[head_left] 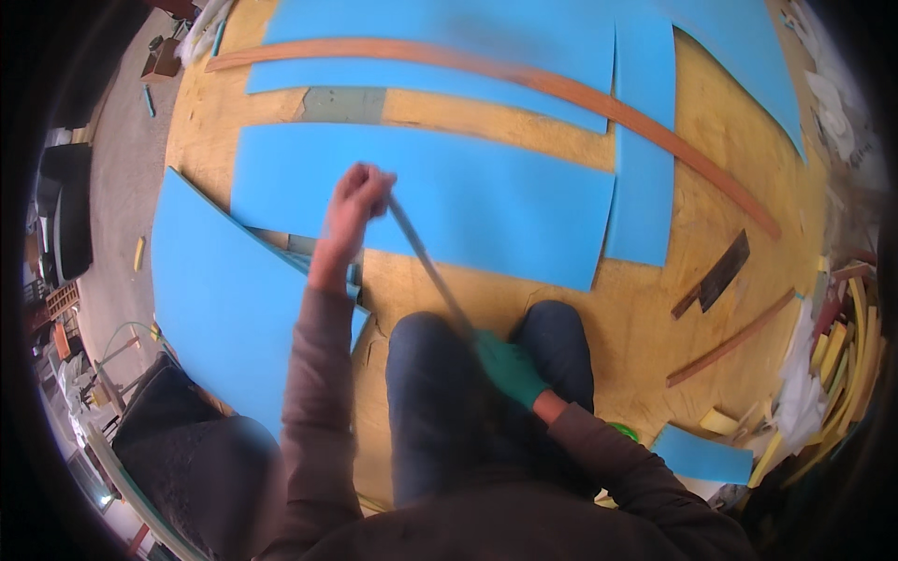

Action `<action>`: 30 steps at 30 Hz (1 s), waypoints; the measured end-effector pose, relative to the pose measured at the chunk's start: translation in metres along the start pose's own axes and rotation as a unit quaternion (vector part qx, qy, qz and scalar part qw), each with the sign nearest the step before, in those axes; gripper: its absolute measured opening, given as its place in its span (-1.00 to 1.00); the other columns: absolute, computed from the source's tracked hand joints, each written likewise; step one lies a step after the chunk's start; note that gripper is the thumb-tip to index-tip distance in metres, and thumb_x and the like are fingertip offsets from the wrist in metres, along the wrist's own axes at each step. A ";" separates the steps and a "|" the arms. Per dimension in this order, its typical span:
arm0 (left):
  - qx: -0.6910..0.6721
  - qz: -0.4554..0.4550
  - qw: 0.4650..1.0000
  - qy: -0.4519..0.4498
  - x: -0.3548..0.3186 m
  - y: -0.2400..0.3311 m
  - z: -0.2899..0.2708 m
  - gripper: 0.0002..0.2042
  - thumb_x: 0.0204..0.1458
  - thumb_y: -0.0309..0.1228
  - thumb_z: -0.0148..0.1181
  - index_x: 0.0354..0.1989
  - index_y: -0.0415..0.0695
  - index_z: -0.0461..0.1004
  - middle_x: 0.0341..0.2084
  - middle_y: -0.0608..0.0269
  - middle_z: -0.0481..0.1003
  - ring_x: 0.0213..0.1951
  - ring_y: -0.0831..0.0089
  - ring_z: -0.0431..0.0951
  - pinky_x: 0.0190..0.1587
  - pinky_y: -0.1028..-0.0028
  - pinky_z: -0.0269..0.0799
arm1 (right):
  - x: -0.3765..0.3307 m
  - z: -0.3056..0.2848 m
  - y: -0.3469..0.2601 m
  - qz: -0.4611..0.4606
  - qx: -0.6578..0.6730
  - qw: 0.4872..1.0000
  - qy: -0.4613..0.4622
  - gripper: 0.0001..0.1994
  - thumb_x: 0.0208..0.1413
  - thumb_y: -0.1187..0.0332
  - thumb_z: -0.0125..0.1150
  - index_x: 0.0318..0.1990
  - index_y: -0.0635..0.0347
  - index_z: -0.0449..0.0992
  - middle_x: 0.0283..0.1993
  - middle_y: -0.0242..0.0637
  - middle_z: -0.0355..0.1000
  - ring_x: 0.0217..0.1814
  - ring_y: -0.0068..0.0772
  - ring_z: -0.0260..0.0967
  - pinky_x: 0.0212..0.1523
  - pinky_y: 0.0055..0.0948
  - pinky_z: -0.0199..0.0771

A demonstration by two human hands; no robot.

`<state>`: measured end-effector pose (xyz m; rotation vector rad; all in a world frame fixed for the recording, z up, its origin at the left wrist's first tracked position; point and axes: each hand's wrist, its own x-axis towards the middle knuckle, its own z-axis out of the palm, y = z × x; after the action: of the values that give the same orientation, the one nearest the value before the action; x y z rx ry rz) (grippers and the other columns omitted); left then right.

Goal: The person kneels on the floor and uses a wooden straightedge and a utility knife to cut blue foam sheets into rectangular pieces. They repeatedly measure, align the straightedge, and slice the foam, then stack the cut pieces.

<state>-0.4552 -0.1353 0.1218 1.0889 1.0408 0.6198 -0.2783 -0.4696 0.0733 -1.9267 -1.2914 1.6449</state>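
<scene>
My bare left hand (pixel 360 192) is raised over a blue sheet (pixel 449 187), its fingers closed on one end of a long thin grey strip (pixel 426 257). The strip runs straight and slanting down to my right hand (pixel 508 366), which wears a green glove and is closed round its lower part above my knees. Motion blurs the strip, and I cannot tell its exact kind. Whatever else lies inside the gloved fist is hidden. Another blue sheet (pixel 224 299) lies by my left forearm, with stacked layers showing at its edge.
A long reddish wooden strip (pixel 561 87) lies across the blue sheets on the plywood surface (pixel 730 122). To the right are a dark flat blade-like piece (pixel 725 271), a thin wooden strip (pixel 730 338), a small blue offcut (pixel 702 455) and a heap of yellow offcuts (pixel 847 346).
</scene>
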 end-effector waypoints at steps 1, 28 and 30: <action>0.039 -0.008 0.999 -0.021 0.025 0.004 0.000 -0.82 0.37 -0.24 0.28 -0.20 -0.05 0.48 -0.49 0.48 0.33 -0.48 0.65 0.28 -0.37 0.61 0.25 | -0.001 0.010 0.010 -0.005 0.042 0.999 0.020 -0.62 0.50 0.15 0.10 0.26 0.18 0.55 0.04 -0.01 0.65 0.02 0.09 0.63 0.03 -0.07 0.60; 0.017 -0.221 0.974 -0.040 -0.067 -0.173 0.065 -0.69 0.45 -0.15 0.16 0.02 -0.16 0.58 -0.08 0.24 0.70 -0.12 0.54 0.66 0.01 0.48 0.52 | 0.080 0.056 0.030 0.181 0.524 0.825 0.112 -0.77 0.44 0.27 0.12 -0.03 0.23 0.62 -0.31 -0.36 0.53 -0.36 -0.48 0.48 -0.30 -0.39 0.52; 0.013 -0.228 0.973 -0.035 -0.069 -0.170 0.067 -0.69 0.45 -0.15 0.16 0.04 -0.16 0.58 -0.07 0.24 0.70 -0.11 0.54 0.67 0.01 0.47 0.52 | 0.080 0.056 0.029 0.182 0.533 0.819 0.111 -0.77 0.44 0.28 0.12 -0.04 0.23 0.62 -0.31 -0.37 0.53 -0.36 -0.48 0.48 -0.30 -0.40 0.51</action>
<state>-0.4355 -0.2840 -0.0036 0.8463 1.1905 0.1972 -0.3206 -0.4413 -0.0150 -1.5365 0.1887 1.6520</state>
